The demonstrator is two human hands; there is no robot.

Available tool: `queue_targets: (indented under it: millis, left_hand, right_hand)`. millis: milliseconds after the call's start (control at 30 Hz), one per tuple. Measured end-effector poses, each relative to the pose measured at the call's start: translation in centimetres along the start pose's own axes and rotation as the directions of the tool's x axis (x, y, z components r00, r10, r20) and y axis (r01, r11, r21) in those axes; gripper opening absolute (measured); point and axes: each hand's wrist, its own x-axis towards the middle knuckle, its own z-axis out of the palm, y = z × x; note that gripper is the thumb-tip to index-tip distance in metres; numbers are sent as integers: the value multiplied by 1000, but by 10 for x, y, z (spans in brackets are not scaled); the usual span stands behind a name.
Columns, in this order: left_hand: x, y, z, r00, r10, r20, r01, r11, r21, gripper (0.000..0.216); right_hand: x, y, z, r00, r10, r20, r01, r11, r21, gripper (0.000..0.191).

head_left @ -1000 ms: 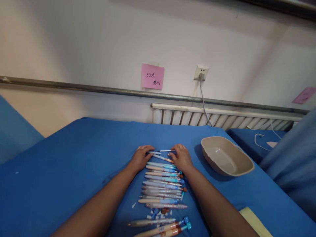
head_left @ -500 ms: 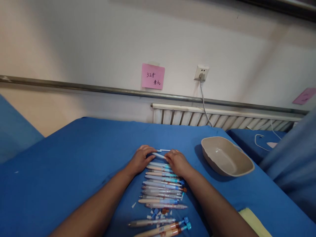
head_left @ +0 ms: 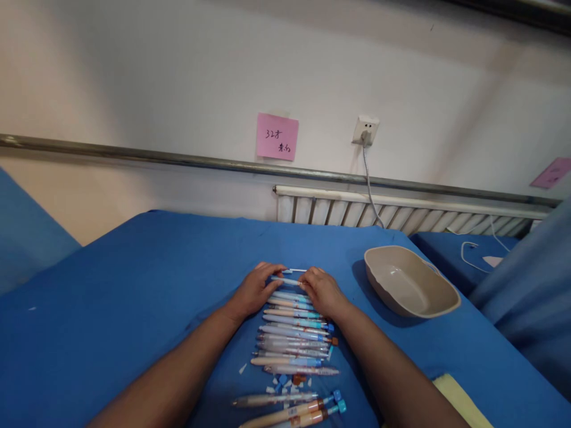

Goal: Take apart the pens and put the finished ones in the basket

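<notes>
A pale pen (head_left: 286,281) lies crosswise between my two hands at the far end of a row of pens. My left hand (head_left: 257,288) pinches its left end. At the other end, the fingers of my right hand (head_left: 325,293) close on it. Just beyond it is a thin white stick (head_left: 298,271), partly hidden by my fingers. Toward me runs the row of pens (head_left: 292,335), side by side in pale blue, peach and clear grey. Nearer still are small blue and brown pieces (head_left: 282,380) with white scraps, then several more pens (head_left: 307,410), some with blue-topped ends.
All this rests on a blue-covered table (head_left: 147,285). To the right stands a beige basin (head_left: 408,285), and a yellow cloth or paper (head_left: 459,398) lies near my right forearm. Behind are a radiator (head_left: 321,208), a metal rail, a plugged-in cord and a pink note (head_left: 277,137).
The pen between my hands has turned from a slant to nearly level. My left hand has shifted very slightly; the rest looks the same.
</notes>
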Motion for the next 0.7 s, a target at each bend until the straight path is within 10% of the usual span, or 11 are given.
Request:
queue_targets:
  millis: [467,700]
  left_hand:
    - [-1,3,1,985,-171,14,171,985,13,42]
    - [-2,4,0,997,3,74,-3,1000,6,41]
  right_hand:
    - [-1,4,1,1000,-31,-1,31,999,-11,17]
    - [-1,2,-2,1000,-13,16,14,999,-34,19]
